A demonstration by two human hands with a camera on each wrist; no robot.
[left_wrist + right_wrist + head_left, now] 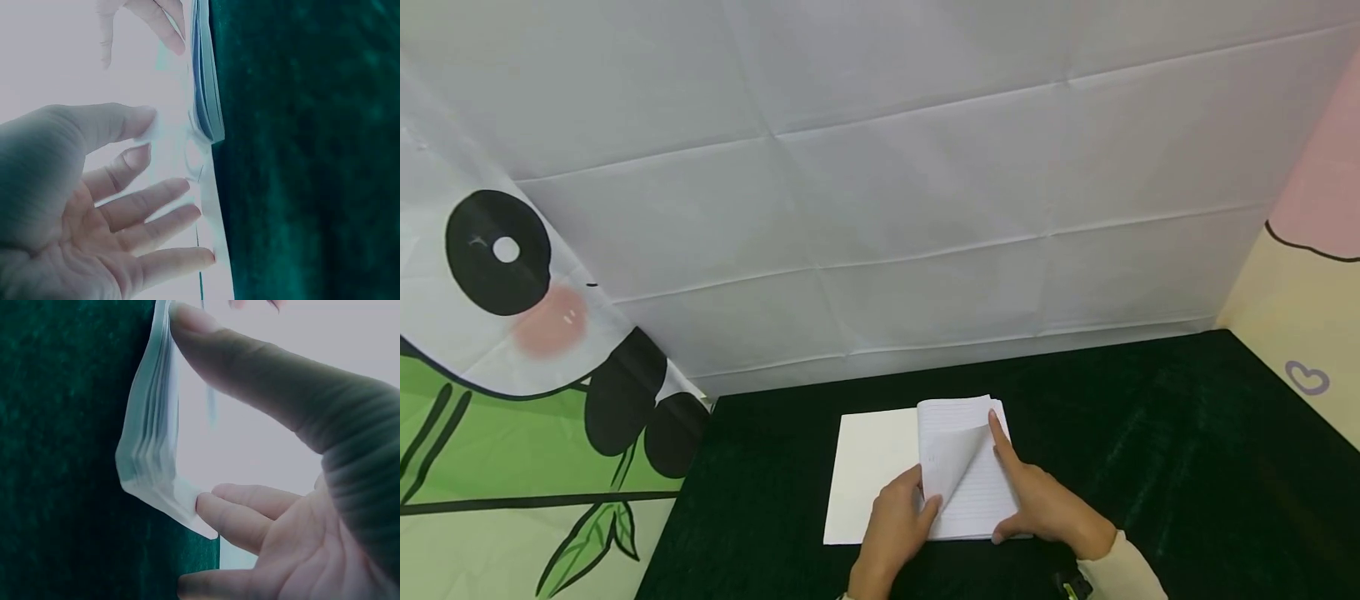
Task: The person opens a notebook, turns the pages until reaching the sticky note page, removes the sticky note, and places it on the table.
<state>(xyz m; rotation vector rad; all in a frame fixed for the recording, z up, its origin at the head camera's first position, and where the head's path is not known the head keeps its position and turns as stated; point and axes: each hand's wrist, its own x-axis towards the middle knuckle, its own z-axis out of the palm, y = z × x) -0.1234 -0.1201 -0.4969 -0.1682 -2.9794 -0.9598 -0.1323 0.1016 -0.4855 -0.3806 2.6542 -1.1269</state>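
An open notebook [977, 504] with ruled pages lies on dark green cloth, its blank left side flat. My left hand [897, 518] is at the lower middle, thumb and index finger at the corner of a lifted page [958, 454] that curls leftward. In the left wrist view, the left hand's [131, 206] other fingers are spread loosely; glare hides the page's edge at the thumb. My right hand [1041, 500] rests at the right side, index finger along the edge, thumb by the bottom edge. In the right wrist view, its thumb [250, 362] touches the bent page stack.
Dark green cloth [1135, 433] covers the table around the notebook. A creased white sheet [925, 208] hangs behind. Printed cartoon panels stand at the left [647, 417] and right [1300, 333]. A dark band [1071, 583] is at the right wrist.
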